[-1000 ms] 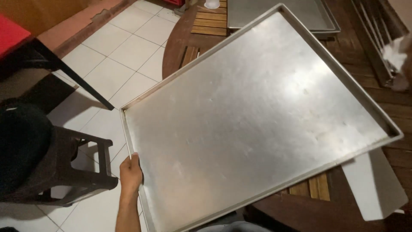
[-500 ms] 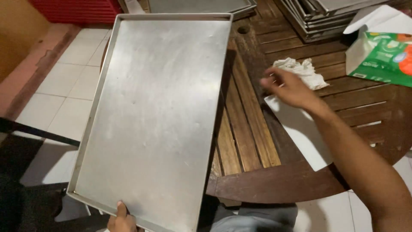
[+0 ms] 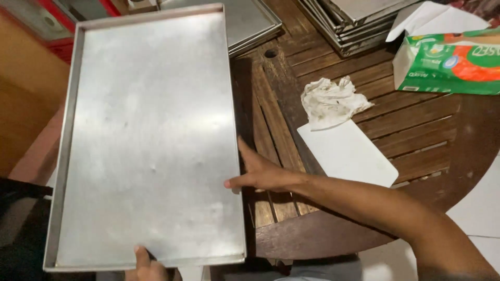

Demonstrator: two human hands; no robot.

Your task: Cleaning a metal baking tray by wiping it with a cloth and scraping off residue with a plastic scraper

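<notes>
Tray (image 3: 148, 140), large bare metal sheet, overhangs table (image 3: 338, 229) edge, left hand (image 3: 148, 265) gripping near rim, thumb on top, right hand (image 3: 263, 174) open, fingers against right rim; probably stiff, light, slick, best held at opposite rims.

One package: boxy green tissue pack (image 3: 453, 65) with orange and white patches, top right on the wooden bench (image 3: 416, 130), white sheet sticking out its top
</notes>
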